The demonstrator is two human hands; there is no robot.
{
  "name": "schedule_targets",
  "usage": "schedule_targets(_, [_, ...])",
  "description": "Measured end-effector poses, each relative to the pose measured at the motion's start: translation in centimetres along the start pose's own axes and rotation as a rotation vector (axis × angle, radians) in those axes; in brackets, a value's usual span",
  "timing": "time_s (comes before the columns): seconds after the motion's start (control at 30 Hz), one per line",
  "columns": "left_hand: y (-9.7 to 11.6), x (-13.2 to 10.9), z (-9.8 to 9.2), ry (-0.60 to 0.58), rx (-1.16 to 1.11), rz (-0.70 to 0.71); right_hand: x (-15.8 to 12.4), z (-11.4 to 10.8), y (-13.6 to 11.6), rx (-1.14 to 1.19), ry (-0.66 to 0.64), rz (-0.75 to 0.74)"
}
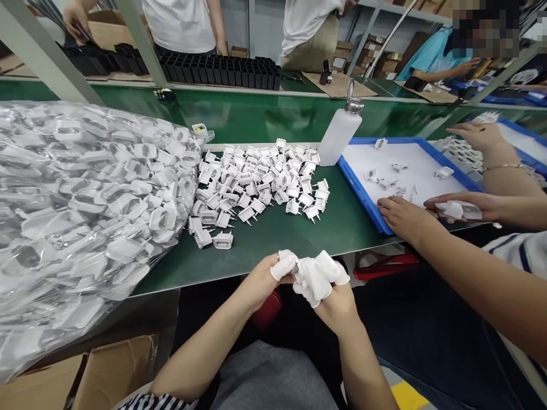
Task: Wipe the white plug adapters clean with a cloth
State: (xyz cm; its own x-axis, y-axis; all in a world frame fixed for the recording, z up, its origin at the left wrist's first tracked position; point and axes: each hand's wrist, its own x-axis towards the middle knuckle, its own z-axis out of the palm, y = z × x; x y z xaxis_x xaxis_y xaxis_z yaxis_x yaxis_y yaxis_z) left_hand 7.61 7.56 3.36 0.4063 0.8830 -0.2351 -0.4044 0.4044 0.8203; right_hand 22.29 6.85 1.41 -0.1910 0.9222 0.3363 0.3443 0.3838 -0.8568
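My left hand (277,270) and my right hand (335,293) are together just off the front edge of the bench, with white finger cots on some fingers. In my right hand is a bunched white cloth (314,276). My left fingers are pinched against the cloth's left side, on a small piece mostly hidden by fingers and cloth; only a greyish bit shows. Beyond my hands, a loose pile of white plug housings (256,182) with pins lies on the green bench top (273,245).
A large clear bag (94,216) of white housings fills the left. A white pump bottle (342,131) stands beside a blue-rimmed tray (363,199) with several small parts. At right, co-workers' hands (404,219) reach over it. Black bins (222,71) line the far side. Cardboard (115,370) is below left.
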Motion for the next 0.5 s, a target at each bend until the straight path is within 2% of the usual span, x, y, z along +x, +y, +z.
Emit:
schedule_targets(0.17, [0.0, -0.6, 0.1, 0.071, 0.412, 0.210, -0.1, 0.8, 0.4, -0.126, 0.072, -0.210])
schedule_targets(0.27, [0.1, -0.9, 0.2, -0.004, 0.516, 0.292, -0.1, 1.1, 0.3, -0.196, 0.195, -0.401])
schedule_targets(0.37, [0.4, -0.9, 0.1, -0.048, 0.535, 0.275, -0.1, 1.0, 0.1, -0.328, 0.258, -0.563])
schedule_targets(0.5, [0.6, -0.9, 0.0, 0.021, 0.611, 0.208, -0.1, 0.7, 0.1, -0.382, 0.221, -0.583])
